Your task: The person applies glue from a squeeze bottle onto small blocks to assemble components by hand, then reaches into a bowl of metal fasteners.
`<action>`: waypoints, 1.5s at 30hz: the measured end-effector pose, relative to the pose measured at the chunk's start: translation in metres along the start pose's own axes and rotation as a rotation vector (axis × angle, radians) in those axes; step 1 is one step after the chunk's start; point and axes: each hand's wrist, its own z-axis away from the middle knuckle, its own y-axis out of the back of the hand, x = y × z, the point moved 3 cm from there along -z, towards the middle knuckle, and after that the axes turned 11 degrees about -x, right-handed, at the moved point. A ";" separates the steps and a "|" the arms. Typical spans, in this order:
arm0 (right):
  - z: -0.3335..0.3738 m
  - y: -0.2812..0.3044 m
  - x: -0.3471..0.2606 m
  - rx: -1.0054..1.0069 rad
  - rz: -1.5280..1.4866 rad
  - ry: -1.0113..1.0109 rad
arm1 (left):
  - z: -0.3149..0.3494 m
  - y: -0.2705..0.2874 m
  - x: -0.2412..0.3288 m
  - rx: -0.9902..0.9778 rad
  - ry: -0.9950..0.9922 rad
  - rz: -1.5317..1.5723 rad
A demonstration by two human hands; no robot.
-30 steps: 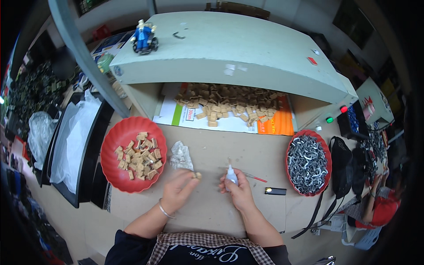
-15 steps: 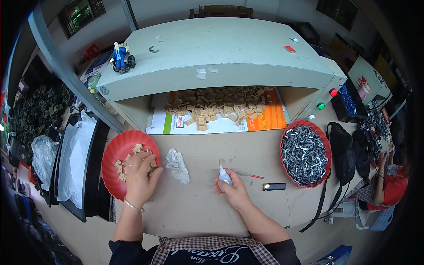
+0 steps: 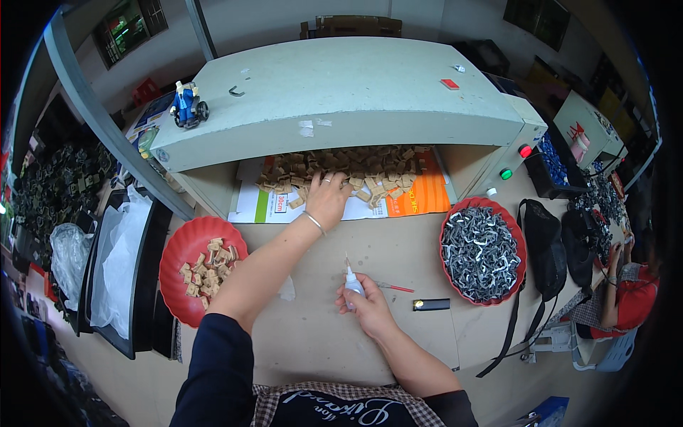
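My left hand reaches under the pale green cabinet onto a pile of small tan plastic pieces. Its fingers are stretched over the near side of the pile, with the tips partly lost among the pieces. In my right hand is a small white squeeze bottle with a thin nozzle, held upright above the table. More tan pieces lie in a red scalloped bowl on the left, partly covered by my left forearm. Behind that forearm shows a bit of white tissue.
The cabinet overhangs the pile and carries a toy figure in a wheelchair. At right stand a red bowl of grey-black pieces and a black bag. A red-handled brush and dark lighter-like object lie nearby. A co-worker sits far right.
My left hand has left the red bowl and moved forward and right to the pile under the cabinet. My right hand still holds the bottle in nearly the same place. The view has shifted slightly.
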 end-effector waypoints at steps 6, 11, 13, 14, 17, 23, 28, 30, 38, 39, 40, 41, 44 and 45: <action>-0.002 0.003 0.000 -0.015 -0.020 -0.004 | -0.007 0.003 -0.002 0.112 0.190 0.648; -0.002 0.005 0.001 -0.057 -0.061 0.007 | 0.024 0.026 0.020 -0.040 0.403 1.487; -0.001 0.008 0.001 -0.028 -0.123 0.009 | 0.041 0.047 0.034 -0.129 0.449 1.727; -0.001 0.008 0.001 -0.027 -0.123 0.007 | 0.052 0.060 0.040 -0.205 0.450 1.796; -0.001 0.004 0.000 -0.048 -0.167 0.038 | 0.094 0.072 0.042 -0.306 0.436 1.846; 0.003 -0.004 -0.002 -0.080 -0.209 0.107 | 0.168 0.064 0.058 -0.407 0.423 1.785; 0.004 -0.012 0.001 -0.122 0.145 0.103 | 0.188 0.050 0.066 -0.322 0.520 1.808; 0.004 -0.008 0.004 -0.118 0.158 0.108 | 0.190 0.039 0.069 -0.259 0.589 2.028; 0.009 -0.012 -0.002 -0.019 0.498 0.312 | 0.189 0.043 0.075 -0.062 0.634 2.334; 0.013 -0.010 -0.007 0.001 0.509 0.314 | 0.189 0.042 0.072 -0.034 0.649 2.336; 0.017 -0.008 -0.013 0.035 0.479 0.328 | 0.192 0.039 0.070 -0.062 0.701 2.320; 0.020 -0.008 -0.018 0.055 0.442 0.342 | 0.193 0.039 0.069 -0.066 0.693 2.325; 0.041 0.005 -0.045 0.174 0.442 0.359 | 0.193 0.043 0.069 -0.080 0.657 2.311; 0.048 0.015 -0.055 0.242 0.525 0.401 | 0.194 0.043 0.069 -0.072 0.665 2.284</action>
